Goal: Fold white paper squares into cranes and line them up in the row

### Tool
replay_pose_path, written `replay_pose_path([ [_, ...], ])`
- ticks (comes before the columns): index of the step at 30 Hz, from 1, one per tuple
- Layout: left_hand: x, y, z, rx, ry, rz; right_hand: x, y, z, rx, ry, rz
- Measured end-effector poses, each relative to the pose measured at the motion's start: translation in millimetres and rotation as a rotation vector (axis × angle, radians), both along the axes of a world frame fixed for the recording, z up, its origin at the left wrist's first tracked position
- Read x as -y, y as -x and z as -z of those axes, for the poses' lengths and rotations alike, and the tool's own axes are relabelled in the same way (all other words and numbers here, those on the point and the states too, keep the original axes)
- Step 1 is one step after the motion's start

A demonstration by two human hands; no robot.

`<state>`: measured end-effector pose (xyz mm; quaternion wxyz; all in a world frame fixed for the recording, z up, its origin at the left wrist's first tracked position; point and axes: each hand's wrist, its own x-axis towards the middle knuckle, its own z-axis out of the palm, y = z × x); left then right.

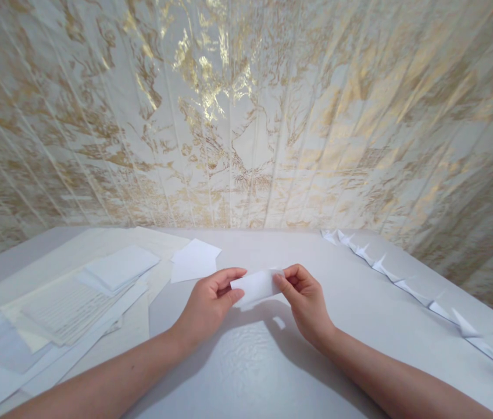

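Observation:
A small white sheet of paper (257, 287), folded into a rectangle as far as I can see, is held up between both hands above the table. My left hand (207, 299) pinches its left end between thumb and fingers. At the right end, my right hand (305, 299) grips the upper corner with thumb and forefinger. The paper is slightly tilted, its right side higher. Beyond my left hand lie white paper squares (196, 260), overlapping on the table. Shadows of both hands fall on the tabletop below.
Stacked white and printed sheets (67, 302) cover the left of the white table (246, 372). Several folded white paper figures, possibly cranes (377, 263), run in a line along the right edge. A gold-patterned curtain (246, 116) hangs behind the table.

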<state>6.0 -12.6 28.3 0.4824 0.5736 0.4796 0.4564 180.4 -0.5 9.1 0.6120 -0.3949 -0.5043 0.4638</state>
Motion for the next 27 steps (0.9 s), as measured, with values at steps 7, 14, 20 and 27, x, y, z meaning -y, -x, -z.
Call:
replay_pose_path([
  [7,-0.3,-1.7,-2.9,0.167,0.071,-0.003,0.6,-1.6,1.4,0.054,-0.077,0.025],
  [14,-1.1,-1.9,-4.8,0.217,0.075,0.006,-0.4,-1.4,3.4,0.069,-0.123,0.037],
  [20,-1.8,-1.9,-3.3,0.213,0.070,0.000,-0.4,-1.4,2.5,0.063,-0.134,0.035],
  [27,-1.6,-0.8,-2.9,0.176,0.059,0.003,0.8,-2.0,1.0,0.077,-0.108,0.052],
])
